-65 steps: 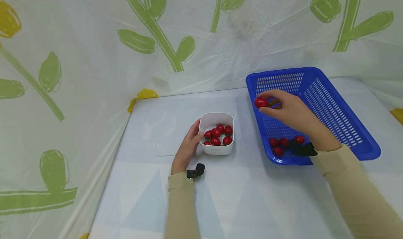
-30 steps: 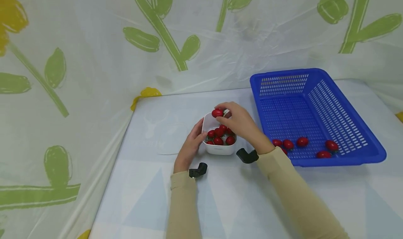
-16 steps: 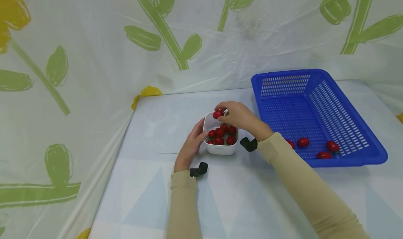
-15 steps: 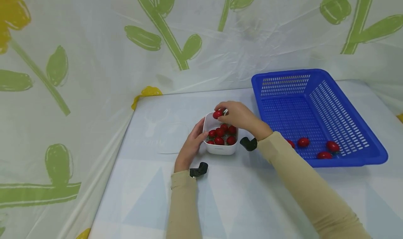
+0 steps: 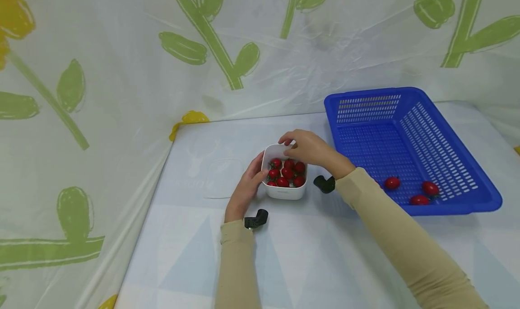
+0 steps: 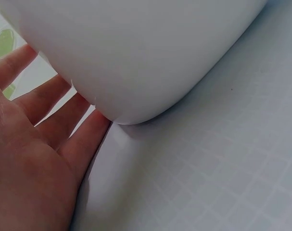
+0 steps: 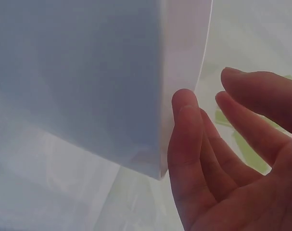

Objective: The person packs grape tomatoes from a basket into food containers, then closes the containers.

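My left hand [image 5: 246,188] holds a small white box [image 5: 285,193] from the left, its thumb at the rim. Its fingers lie against the box's outer wall [image 6: 150,53] in the left wrist view. Several cherry tomatoes [image 5: 287,173] lie inside the box. Over the far right part of the box hovers my right hand [image 5: 306,150], with nothing between its fingers. From the right wrist, the thumb and fingers [image 7: 184,139] appear apart, close to the box's rim [image 7: 177,62].
A blue slotted basket [image 5: 375,139] stands to the right. Several cherry tomatoes [image 5: 430,188] lie near its front side, partly behind the right sleeve [image 5: 390,218]. A clear flat lid-like sheet [image 5: 223,178] lies left of the box. A patterned curtain [image 5: 122,74] hangs behind the table.
My right hand came from the basket to the box with a cherry tomato, then let it go; it now lies in the box's far left part. The left hand stays on the box.
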A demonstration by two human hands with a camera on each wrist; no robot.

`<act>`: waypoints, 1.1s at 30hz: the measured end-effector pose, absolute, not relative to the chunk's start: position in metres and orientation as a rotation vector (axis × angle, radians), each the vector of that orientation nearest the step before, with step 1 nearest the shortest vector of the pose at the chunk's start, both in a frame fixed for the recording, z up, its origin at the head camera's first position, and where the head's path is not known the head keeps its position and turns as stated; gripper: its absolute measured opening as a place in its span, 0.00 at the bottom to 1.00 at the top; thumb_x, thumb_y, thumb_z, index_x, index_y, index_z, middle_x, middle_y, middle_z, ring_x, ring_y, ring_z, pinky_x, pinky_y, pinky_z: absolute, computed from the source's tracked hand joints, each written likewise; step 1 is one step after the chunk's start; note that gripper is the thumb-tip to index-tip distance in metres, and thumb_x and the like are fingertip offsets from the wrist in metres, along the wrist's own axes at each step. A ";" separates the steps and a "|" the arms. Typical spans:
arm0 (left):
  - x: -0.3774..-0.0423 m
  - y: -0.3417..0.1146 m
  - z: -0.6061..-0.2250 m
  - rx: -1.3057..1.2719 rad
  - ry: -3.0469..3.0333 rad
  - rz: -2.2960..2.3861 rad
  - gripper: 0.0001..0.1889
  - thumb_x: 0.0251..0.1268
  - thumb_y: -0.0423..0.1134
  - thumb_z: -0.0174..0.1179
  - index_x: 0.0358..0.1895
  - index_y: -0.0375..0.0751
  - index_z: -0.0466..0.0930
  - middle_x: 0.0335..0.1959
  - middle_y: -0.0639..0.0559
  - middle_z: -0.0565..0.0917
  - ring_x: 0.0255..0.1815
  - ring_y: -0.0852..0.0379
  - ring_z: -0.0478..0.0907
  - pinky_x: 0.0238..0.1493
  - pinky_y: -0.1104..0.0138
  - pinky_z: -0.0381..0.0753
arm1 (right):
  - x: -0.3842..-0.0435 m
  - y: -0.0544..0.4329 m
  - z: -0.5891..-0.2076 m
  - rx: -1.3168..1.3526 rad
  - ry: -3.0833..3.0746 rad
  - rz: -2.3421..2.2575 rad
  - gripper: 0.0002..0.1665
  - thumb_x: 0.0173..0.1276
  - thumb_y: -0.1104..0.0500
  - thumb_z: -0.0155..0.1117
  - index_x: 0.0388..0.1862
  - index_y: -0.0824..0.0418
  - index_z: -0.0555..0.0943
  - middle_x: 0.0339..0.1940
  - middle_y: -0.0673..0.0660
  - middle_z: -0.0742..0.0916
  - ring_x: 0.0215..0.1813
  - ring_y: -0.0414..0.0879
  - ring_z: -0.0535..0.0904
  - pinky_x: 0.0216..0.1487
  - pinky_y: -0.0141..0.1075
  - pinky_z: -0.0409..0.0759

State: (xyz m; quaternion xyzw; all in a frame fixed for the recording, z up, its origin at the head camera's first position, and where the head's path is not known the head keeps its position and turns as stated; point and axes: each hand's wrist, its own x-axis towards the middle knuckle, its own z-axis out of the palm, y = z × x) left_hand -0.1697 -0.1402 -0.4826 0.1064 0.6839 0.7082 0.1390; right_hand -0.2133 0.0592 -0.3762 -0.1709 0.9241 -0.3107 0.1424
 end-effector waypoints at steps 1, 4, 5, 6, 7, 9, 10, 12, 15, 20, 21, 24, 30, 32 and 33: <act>-0.171 -0.140 -0.485 0.307 1.980 2.047 0.25 0.66 0.43 0.47 0.65 0.65 0.56 0.66 0.64 0.58 0.67 0.63 0.50 0.65 0.56 0.50 | -0.213 0.060 -0.376 -0.488 2.667 -0.896 0.20 0.61 0.58 0.59 0.54 0.55 0.75 0.48 0.55 0.79 0.46 0.48 0.74 0.45 0.42 0.75; -0.171 -0.140 -0.488 0.298 1.991 2.039 0.25 0.66 0.45 0.47 0.65 0.66 0.56 0.66 0.64 0.57 0.67 0.63 0.50 0.64 0.55 0.51 | -0.211 0.060 -0.375 -0.480 2.661 -0.897 0.20 0.61 0.56 0.59 0.53 0.54 0.75 0.48 0.54 0.79 0.46 0.48 0.75 0.44 0.41 0.76; -0.171 -0.140 -0.488 0.295 1.991 2.037 0.25 0.66 0.45 0.47 0.65 0.66 0.56 0.66 0.64 0.57 0.67 0.63 0.50 0.64 0.55 0.51 | -0.211 0.060 -0.374 -0.482 2.657 -0.897 0.20 0.61 0.56 0.59 0.53 0.53 0.75 0.48 0.54 0.79 0.46 0.47 0.75 0.44 0.40 0.76; -0.171 -0.140 -0.488 0.286 1.993 2.032 0.25 0.66 0.45 0.47 0.65 0.67 0.56 0.66 0.64 0.57 0.67 0.63 0.50 0.64 0.55 0.51 | -0.210 0.060 -0.374 -0.487 2.654 -0.896 0.20 0.61 0.55 0.59 0.53 0.53 0.75 0.48 0.54 0.79 0.45 0.47 0.75 0.43 0.40 0.76; -0.170 -0.140 -0.487 0.281 1.991 2.030 0.25 0.66 0.45 0.47 0.65 0.67 0.56 0.66 0.64 0.57 0.67 0.63 0.50 0.64 0.55 0.52 | -0.210 0.060 -0.374 -0.494 2.650 -0.897 0.20 0.61 0.55 0.59 0.54 0.53 0.75 0.48 0.54 0.79 0.45 0.47 0.75 0.43 0.40 0.76; -0.169 -0.140 -0.484 0.272 1.985 2.026 0.25 0.66 0.44 0.47 0.65 0.66 0.56 0.66 0.64 0.57 0.67 0.63 0.50 0.64 0.56 0.52 | -0.208 0.061 -0.373 -0.496 2.640 -0.897 0.20 0.62 0.54 0.58 0.54 0.53 0.74 0.48 0.54 0.79 0.45 0.47 0.75 0.43 0.40 0.77; -0.168 -0.140 -0.482 0.273 1.981 2.027 0.25 0.66 0.44 0.47 0.65 0.65 0.55 0.66 0.64 0.57 0.67 0.62 0.50 0.64 0.56 0.52 | -0.208 0.062 -0.372 -0.500 2.638 -0.895 0.20 0.62 0.54 0.58 0.54 0.53 0.74 0.48 0.54 0.79 0.46 0.47 0.75 0.43 0.40 0.77; -0.166 -0.140 -0.477 0.279 1.979 2.028 0.26 0.66 0.43 0.48 0.66 0.63 0.55 0.67 0.63 0.57 0.67 0.62 0.50 0.64 0.57 0.53 | -0.206 0.063 -0.370 -0.510 2.631 -0.894 0.20 0.63 0.54 0.57 0.54 0.54 0.74 0.49 0.54 0.78 0.46 0.48 0.75 0.43 0.40 0.77; -0.163 -0.139 -0.470 0.297 1.985 2.028 0.27 0.66 0.42 0.47 0.67 0.59 0.54 0.67 0.61 0.56 0.67 0.60 0.50 0.64 0.57 0.53 | -0.204 0.068 -0.366 -0.524 2.625 -0.881 0.20 0.64 0.53 0.56 0.55 0.53 0.74 0.49 0.54 0.78 0.47 0.48 0.75 0.43 0.41 0.77; -0.164 -0.139 -0.471 0.290 1.974 2.046 0.26 0.67 0.41 0.47 0.67 0.60 0.55 0.66 0.61 0.57 0.67 0.60 0.52 0.64 0.57 0.52 | -0.196 0.081 -0.355 -0.598 2.629 -0.870 0.21 0.64 0.52 0.55 0.57 0.53 0.72 0.51 0.55 0.77 0.49 0.49 0.74 0.43 0.42 0.76; -0.165 -0.139 -0.473 0.293 1.967 2.055 0.26 0.67 0.40 0.47 0.67 0.60 0.56 0.66 0.61 0.58 0.66 0.61 0.53 0.64 0.57 0.52 | -0.194 0.084 -0.353 -0.615 2.637 -0.874 0.22 0.64 0.52 0.56 0.57 0.53 0.72 0.51 0.55 0.77 0.49 0.48 0.74 0.43 0.42 0.76; -0.169 -0.139 -0.481 0.302 1.964 2.071 0.25 0.66 0.41 0.47 0.66 0.62 0.56 0.66 0.62 0.59 0.65 0.62 0.54 0.64 0.57 0.53 | -0.187 0.095 -0.347 -0.639 2.661 -0.890 0.22 0.64 0.51 0.57 0.56 0.51 0.73 0.50 0.53 0.78 0.49 0.47 0.74 0.42 0.42 0.76; -0.171 -0.138 -0.488 0.315 1.959 2.092 0.26 0.66 0.42 0.48 0.66 0.63 0.56 0.66 0.61 0.58 0.66 0.62 0.54 0.64 0.57 0.52 | -0.176 0.119 -0.339 -0.631 2.673 -0.909 0.19 0.63 0.50 0.57 0.55 0.46 0.74 0.46 0.48 0.80 0.47 0.43 0.74 0.41 0.40 0.76; -0.170 -0.137 -0.488 0.312 1.957 2.095 0.26 0.66 0.42 0.48 0.65 0.63 0.56 0.66 0.61 0.58 0.66 0.62 0.54 0.64 0.57 0.52 | -0.174 0.128 -0.337 -0.634 2.672 -0.904 0.19 0.64 0.50 0.57 0.54 0.45 0.74 0.45 0.47 0.80 0.46 0.42 0.74 0.42 0.40 0.76; -0.170 -0.137 -0.488 0.310 1.957 2.095 0.26 0.66 0.42 0.48 0.65 0.63 0.56 0.66 0.61 0.58 0.66 0.62 0.54 0.64 0.57 0.52 | -0.173 0.132 -0.337 -0.632 2.675 -0.897 0.18 0.64 0.50 0.56 0.54 0.44 0.74 0.45 0.46 0.80 0.46 0.42 0.74 0.42 0.40 0.76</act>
